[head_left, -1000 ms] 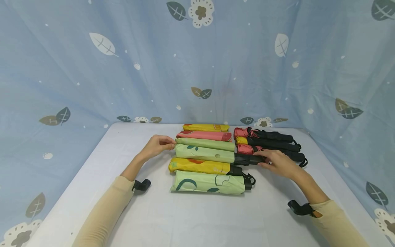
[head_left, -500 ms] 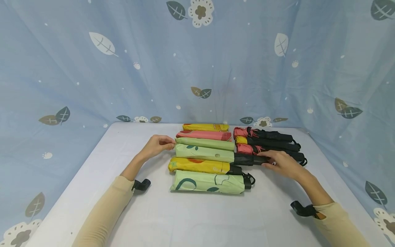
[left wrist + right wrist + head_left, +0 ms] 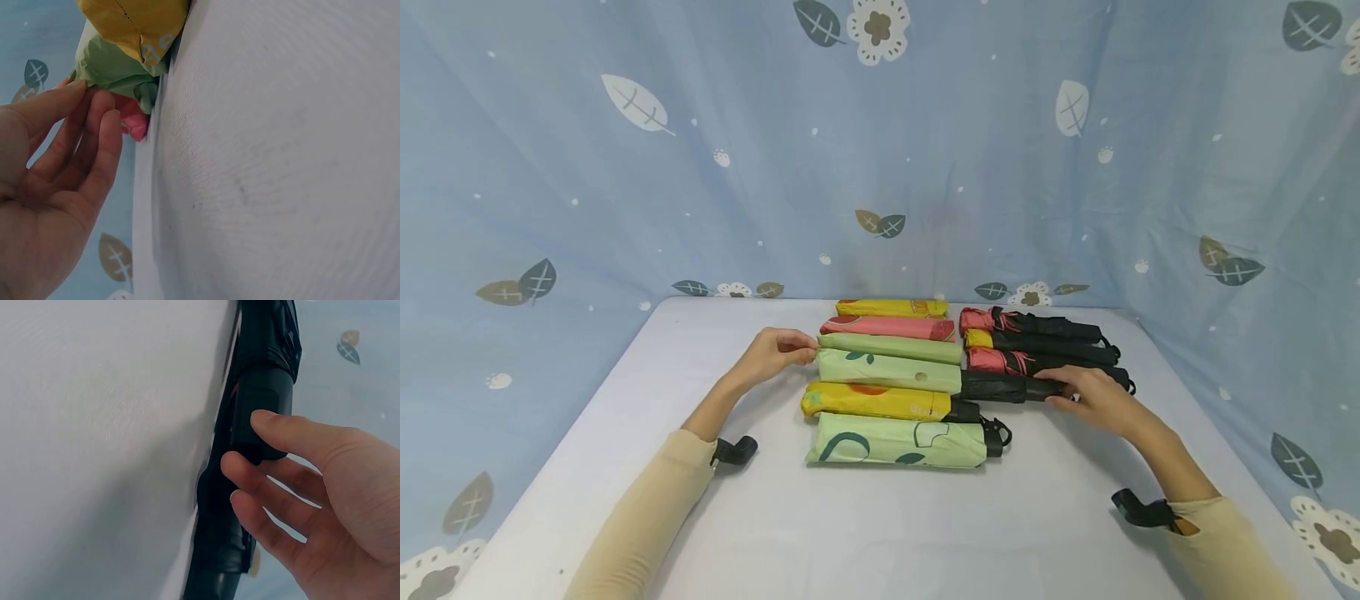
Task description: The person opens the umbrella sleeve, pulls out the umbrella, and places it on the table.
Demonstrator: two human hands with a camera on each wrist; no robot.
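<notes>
A blue curtain printed with leaves and flowers is hanging around a white tabletop. Two beige sleeves are stretching in from the near side. A pale green umbrella with dark green markings is lying nearest, its black end pointing right, and a yellow umbrella is lying just behind it. Next back, a light green cover is wrapping part of a black umbrella, which is sticking out on the right. Beyond, a plain green cover, a pink cover and a yellow cover are lying in a row. To their right, a red-and-black umbrella, a yellow-and-black umbrella and a nearer red-and-black one are resting side by side. The right hand is gripping the black umbrella's handle end between thumb and fingers. The left hand is pinching green fabric where the two green covers' left ends are meeting; which one, I cannot tell. A black strap loop is curling at the nearest umbrella's end
</notes>
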